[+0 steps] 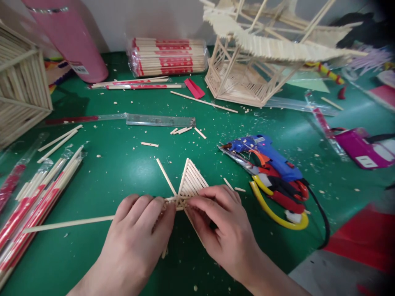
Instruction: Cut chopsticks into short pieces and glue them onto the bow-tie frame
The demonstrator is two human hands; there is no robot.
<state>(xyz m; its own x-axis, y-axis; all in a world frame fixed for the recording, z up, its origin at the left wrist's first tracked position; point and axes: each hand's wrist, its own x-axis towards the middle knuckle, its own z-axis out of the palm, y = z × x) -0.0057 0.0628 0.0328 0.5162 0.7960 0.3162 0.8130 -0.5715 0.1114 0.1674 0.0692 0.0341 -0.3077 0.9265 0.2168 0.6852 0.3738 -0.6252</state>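
Between my hands, low in the middle of the head view, is a chopstick frame (191,179) with sticks meeting at a centre. One wedge of it is filled with sticks laid side by side. My left hand (138,230) is closed over its left side, where a long chopstick (70,223) runs out to the left from under the fingers. My right hand (226,220) pinches the frame near the centre, just right of the joint. Whatever lies between its thumb and fingertips is hidden.
A blue glue gun (265,154) and red-handled pliers (286,201) lie to the right. Wrapped chopsticks (43,201) lie left, a bundled pack (168,57) at the back. A chopstick model (237,76) stands back right, a pink bottle (68,41) back left. Wood scraps litter the green table (123,164).
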